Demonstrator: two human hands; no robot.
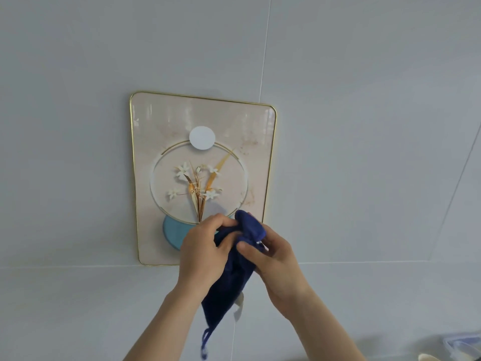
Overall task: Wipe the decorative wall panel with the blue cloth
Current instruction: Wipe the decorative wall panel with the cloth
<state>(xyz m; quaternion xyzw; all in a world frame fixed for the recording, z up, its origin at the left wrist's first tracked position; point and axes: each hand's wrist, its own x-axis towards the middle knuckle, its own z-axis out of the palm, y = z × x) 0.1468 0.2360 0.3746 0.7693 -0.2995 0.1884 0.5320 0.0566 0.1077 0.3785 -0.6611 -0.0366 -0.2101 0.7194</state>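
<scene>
The decorative wall panel [203, 121] hangs on the grey wall, a beige rounded rectangle with a thin gold rim, a flower motif in a ring, a white disc above and a teal disc below. In front of its lower right corner I hold the dark blue cloth [229, 277] with both hands. My left hand [205, 254] pinches the cloth's upper left part. Gripping the bunched top from the right is my right hand [276, 256]. The rest of the cloth hangs down between my forearms, with a small loop and a white tag at its lower end. The hands hide the panel's bottom right corner.
Pale grey wall tiles [364, 126] with thin seams surround the panel. A horizontal seam [78, 267] runs just below the panel's bottom edge. At the bottom right corner, part of a clear plastic item [463, 345] shows.
</scene>
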